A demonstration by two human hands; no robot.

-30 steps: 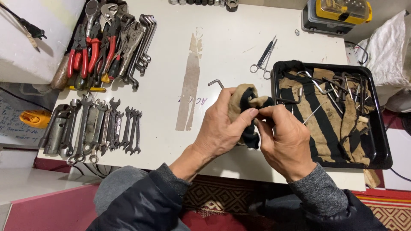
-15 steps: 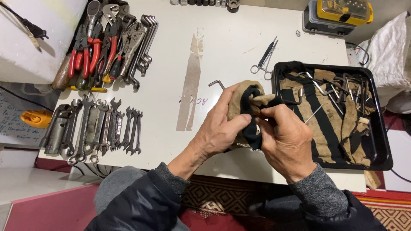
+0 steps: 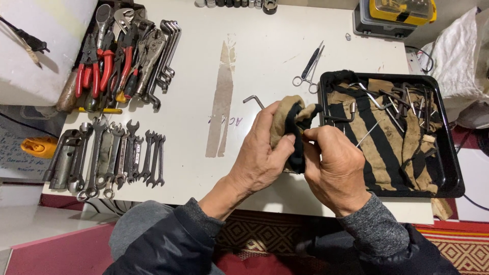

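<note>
Grip of both hands (image 3: 300,158) around rag (image 3: 291,118)

Workshop: bench (image 3: 265,51), spanners (image 3: 109,155), pliers (image 3: 94,69).

Left of the hands we see a row of wrenches (image 3: 109,160); beyond them, scissors (image 3: 309,69); rightward, a black tray (image 3: 451,173).

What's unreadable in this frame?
Head view only:
- Whatever the rag wraps: hidden by rag, left hand and right hand.
- Yellow case: cut by top edge.
- Hex keys in tray: overlapping, too small to count.
- Tray's cloth: corner hangs off the table, out of sight.
</note>
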